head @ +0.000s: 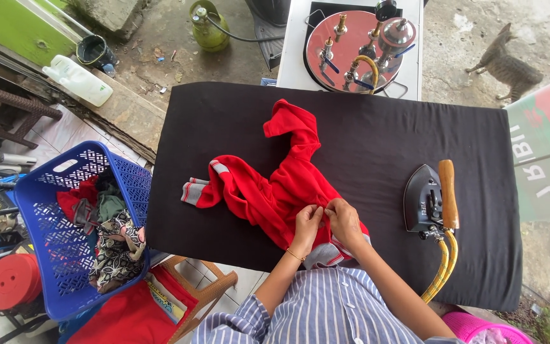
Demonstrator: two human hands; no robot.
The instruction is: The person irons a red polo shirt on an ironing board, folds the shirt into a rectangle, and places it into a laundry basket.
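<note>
A crumpled red garment (275, 185) with grey-striped cuffs lies on the black ironing board (377, 140). Both hands pinch its fabric near the board's front edge. My left hand (307, 224) and my right hand (344, 220) touch each other, fingers closed on the red cloth. One sleeve with a striped cuff (193, 191) stretches out to the left. A black iron (429, 199) with a wooden handle and a yellow hose rests flat on the board, to the right of my right hand.
A blue laundry basket (46, 210) with clothes stands left of the board. A steel boiler with valves (359, 43) sits behind it, beside a green gas cylinder (208, 27). A cat (504, 64) walks at the far right. A wooden chair (205, 293) holds red cloth.
</note>
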